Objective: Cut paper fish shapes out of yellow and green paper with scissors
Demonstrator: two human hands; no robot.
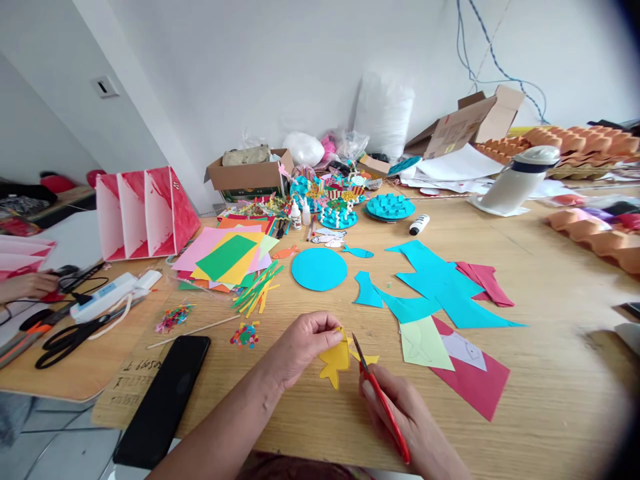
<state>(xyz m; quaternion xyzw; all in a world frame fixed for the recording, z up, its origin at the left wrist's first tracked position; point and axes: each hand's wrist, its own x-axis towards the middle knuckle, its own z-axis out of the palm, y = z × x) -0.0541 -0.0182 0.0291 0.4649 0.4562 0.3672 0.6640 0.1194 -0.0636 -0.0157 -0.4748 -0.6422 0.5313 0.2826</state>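
My left hand [314, 343] pinches a yellow paper fish [336, 360] by its upper part, with the forked tail pointing down. In my right hand [400, 407] are red-handled scissors [385, 413], their blades pointing up toward the paper. A yellow offcut [367, 359] shows behind the blades; whether it still joins the fish I cannot tell. Past my hands lies a blue paper circle [319, 269]. Blue paper scraps [435, 280] spread to the right, beside a pale green sheet [425, 343] with a drawn outline and a dark red sheet [475, 380].
Coloured sheets [227, 257], paper strips [257, 287] and a black phone [163, 400] lie left. Behind stand glue bottles [296, 215], blue paper crafts [390, 207] and a cardboard box [250, 175]. A white jug [520, 177] stands at right. Another person's hand [33, 285] is at far left.
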